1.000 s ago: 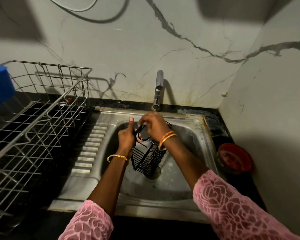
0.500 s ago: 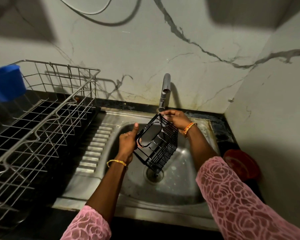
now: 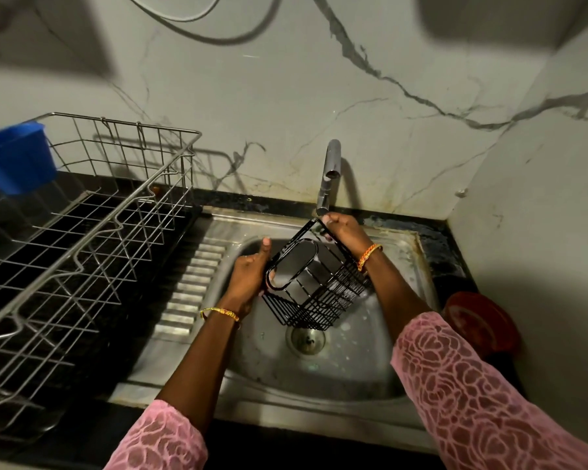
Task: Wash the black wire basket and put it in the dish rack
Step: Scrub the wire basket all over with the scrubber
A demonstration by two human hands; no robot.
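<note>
The black wire basket (image 3: 314, 283) is coming up off its upright stance over the drain and tipping, its open mouth now turning toward the camera, while the right hand (image 3: 342, 232) is sliding from the top of it to the far upper corner, just under the tap (image 3: 328, 178). The left hand (image 3: 250, 274) is gripping the near left rim, fingers wrapped round the wire and thumb sticking up. The right hand's grip is closed on the far corner, fingers curled over the top wire. So both hands are holding the basket, tilted, in the air above the steel sink (image 3: 398, 266), right over the drain (image 3: 305, 340).

Whether water is running from the spout, I cannot tell; no stream is showing clearly.

This looks like the rinse-and-turn step. To do it well, I would say the corner under the spout should be kept there while the basket is being rotated, so each wire face is passing through the flow in turn. Holding by the rim only is leaving the mesh walls free for the water. A shake over the drain before leaving seems wise, to shed drips.

The dish rack (image 3: 92, 232) is waiting on the dark surface (image 3: 452, 262) to the left, well apart from the basket, with a blue tub (image 3: 16, 157) at its far end. A red lid-like thing (image 3: 482, 329) is sitting to the right of the sink.
</note>
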